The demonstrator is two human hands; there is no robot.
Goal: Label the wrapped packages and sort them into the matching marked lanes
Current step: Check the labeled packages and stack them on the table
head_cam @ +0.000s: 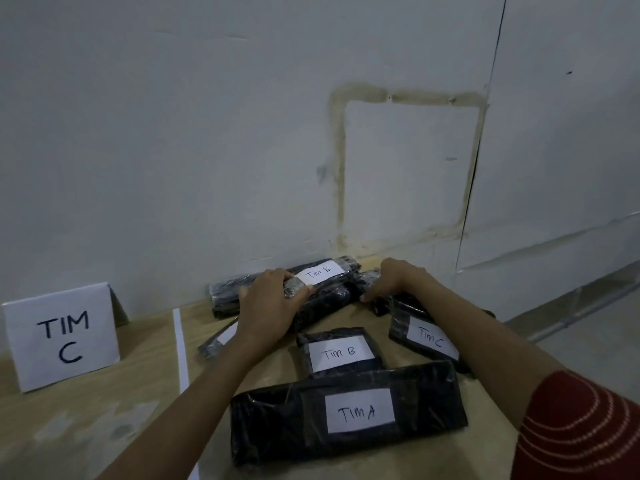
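Observation:
Several black wrapped packages lie on the wooden table (104,420). My left hand (268,301) grips the near end of a long package labelled "Tim B" (322,273) at the back by the wall. My right hand (389,280) rests with curled fingers on another black package (375,303) beside it; its label is hidden. Nearer me lie a "Tim B" package (341,353), a "Tim C" package (427,339) and a large "Tim A" package (349,420). A small package (216,341) lies partly under my left forearm.
A white folded card marked "TIM C" (62,336) stands at the left. A white tape strip (181,355) runs along the table between that lane and the packages. The wall rises right behind the pile. The table's right edge drops to the floor.

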